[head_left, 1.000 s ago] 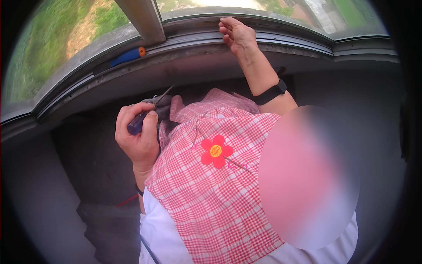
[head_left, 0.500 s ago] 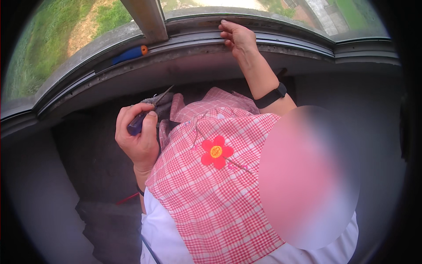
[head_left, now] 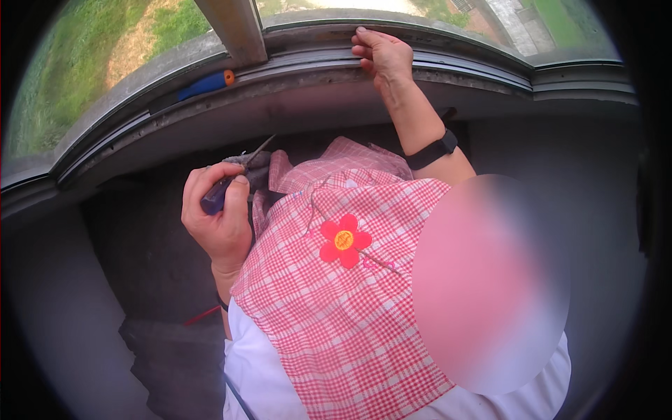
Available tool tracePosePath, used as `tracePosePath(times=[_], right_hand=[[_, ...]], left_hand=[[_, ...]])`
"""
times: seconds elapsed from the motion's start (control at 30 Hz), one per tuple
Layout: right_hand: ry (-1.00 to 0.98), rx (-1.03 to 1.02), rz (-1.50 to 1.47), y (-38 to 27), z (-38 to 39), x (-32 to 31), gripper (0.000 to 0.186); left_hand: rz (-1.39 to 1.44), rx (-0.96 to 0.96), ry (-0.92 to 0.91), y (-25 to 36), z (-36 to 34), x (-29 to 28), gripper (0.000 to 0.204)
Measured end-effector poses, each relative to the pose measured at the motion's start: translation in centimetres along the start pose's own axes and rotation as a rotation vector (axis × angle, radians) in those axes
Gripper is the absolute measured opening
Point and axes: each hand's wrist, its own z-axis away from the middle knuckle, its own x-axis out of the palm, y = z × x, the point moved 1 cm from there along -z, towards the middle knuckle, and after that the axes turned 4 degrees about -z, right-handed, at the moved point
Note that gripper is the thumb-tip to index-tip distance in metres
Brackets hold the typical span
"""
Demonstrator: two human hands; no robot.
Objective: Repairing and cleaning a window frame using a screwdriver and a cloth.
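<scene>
My left hand [head_left: 217,224] is closed round the purple handle of a screwdriver [head_left: 215,197]. Its thin metal shaft slants up and to the right, towards the window. Up at the window, my right hand [head_left: 388,57] has its fingers curled and pressed together at the lower rail of the window frame [head_left: 308,42]. What those fingers hold, if anything, is too small to make out. The sliding track [head_left: 462,64] runs just below that hand. On the sill to the left lies a tool with a blue handle [head_left: 206,85], an orange end and a dark flat part.
An upright window post [head_left: 234,31] stands between the panes, left of my right hand. Grey cloth [head_left: 253,168] shows by the screwdriver, above my checked apron [head_left: 294,287]. A thin red strip [head_left: 203,315] lies low on the left. The wall [head_left: 280,108] drops below the sill.
My right hand has shifted slightly to the right along the window rail. My left hand and the screwdriver have hardly moved.
</scene>
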Motion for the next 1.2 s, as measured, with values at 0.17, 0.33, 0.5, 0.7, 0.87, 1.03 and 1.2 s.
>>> tracePosePath(times=[0.17,0.33,0.5,0.7,0.87,1.03,1.2], right_hand=[[-0.083,-0.059,0.072,0.1,-1.0,-0.3,0.012],[-0.136,-0.072,0.057,0.5,-2.1,0.4,0.012],[-0.147,-0.071,0.065,1.3,-2.6,0.6,0.013],[-0.323,-0.022,-0.036,0.4,-2.8,-0.9,0.016],[-0.279,-0.052,0.082,-0.6,-3.1,-0.7,0.017],[-0.276,-0.055,0.074,-0.6,-3.2,-0.5,0.018],[-0.27,-0.059,0.081,-0.4,-2.8,-0.3,0.018]], left_hand=[[0.028,-0.035,0.031,0.1,0.1,0.3,0.016],[0.022,-0.017,0.024,0.0,0.2,0.3,0.016],[0.015,-0.023,0.015,0.3,0.3,0.5,0.016],[0.018,-0.021,0.013,0.4,0.3,0.4,0.016],[0.011,-0.031,-0.01,0.4,0.2,0.1,0.012],[0.015,-0.033,-0.008,0.3,0.0,0.0,0.012],[0.005,-0.022,-0.003,0.1,0.0,0.1,0.012]])
